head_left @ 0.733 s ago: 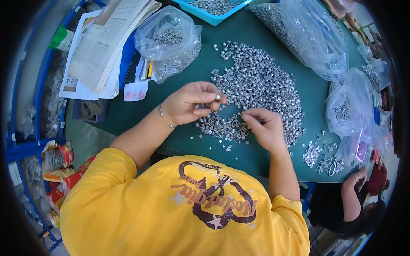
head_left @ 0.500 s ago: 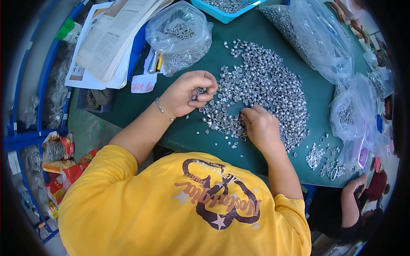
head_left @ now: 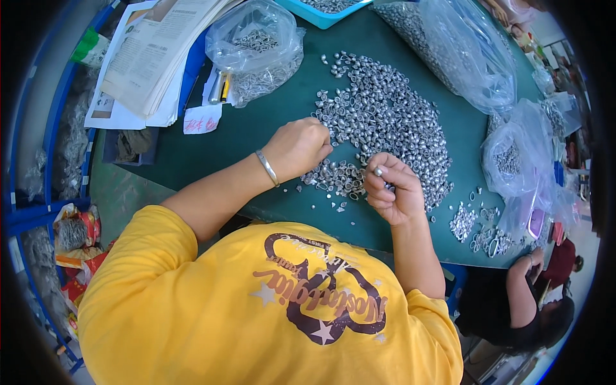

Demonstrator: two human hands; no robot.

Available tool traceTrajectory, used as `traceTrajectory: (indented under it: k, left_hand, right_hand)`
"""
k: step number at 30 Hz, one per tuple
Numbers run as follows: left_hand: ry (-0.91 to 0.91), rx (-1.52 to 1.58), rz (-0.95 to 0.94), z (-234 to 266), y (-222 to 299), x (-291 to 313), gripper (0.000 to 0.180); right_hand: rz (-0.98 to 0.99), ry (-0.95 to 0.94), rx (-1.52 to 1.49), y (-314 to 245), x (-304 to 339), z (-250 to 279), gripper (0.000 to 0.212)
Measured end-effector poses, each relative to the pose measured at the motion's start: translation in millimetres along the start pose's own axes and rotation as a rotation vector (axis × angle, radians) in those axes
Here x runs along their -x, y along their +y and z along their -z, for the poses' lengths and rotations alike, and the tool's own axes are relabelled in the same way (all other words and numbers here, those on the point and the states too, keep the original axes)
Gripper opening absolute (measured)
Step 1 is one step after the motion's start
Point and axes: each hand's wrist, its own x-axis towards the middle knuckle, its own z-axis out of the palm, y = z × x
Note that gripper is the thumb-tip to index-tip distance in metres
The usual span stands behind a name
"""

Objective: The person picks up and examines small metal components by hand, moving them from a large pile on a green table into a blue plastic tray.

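A wide pile of small silvery, hollow oval metal pieces (head_left: 391, 106) lies on the green tabletop. At its left edge my left hand (head_left: 300, 146) is closed, back turned up, so whatever its fingers hold is hidden. My right hand (head_left: 399, 192) is at the pile's near side, turned palm up with its fingers curled. Between thumb and fingertips it grips a small rounded metal piece (head_left: 378, 172), and another shows among the lower fingers. A smaller cluster of the same pieces (head_left: 337, 178) lies between my hands.
Beyond my left hand stand an open plastic bag of metal parts (head_left: 266, 77) and a stack of papers (head_left: 151, 64). A blue tray (head_left: 324, 17) is at the far edge. More filled bags (head_left: 462, 58) lie at right, near small part heaps (head_left: 463, 222). Another person (head_left: 513, 308) sits at lower right.
My left hand has rolled from showing pieces in its curled fingers to back up. The right hand has lifted off the pile and turned palm up with a metal piece. The view shifted slightly.
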Motion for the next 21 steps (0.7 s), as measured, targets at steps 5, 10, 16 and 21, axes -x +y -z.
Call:
traceTrajectory:
  k: [5,10,16,21]
  left_hand:
    - [-0.143,1.326,0.505,24,-1,7,0.012]
    - [-0.069,1.991,0.472,40,-24,18,0.011]
    - [0.097,1.126,0.452,39,-10,22,0.008]
    - [0.120,0.336,0.040,33,-17,25,0.007]
  right_hand:
    - [0.145,0.030,-0.035,2,3,-7,0.010]
    - [0.467,0.288,1.547,20,-22,-20,0.008]
    - [0.663,0.196,2.066,32,-49,-25,0.006]
    - [0.619,0.100,2.207,26,-51,-24,0.012]
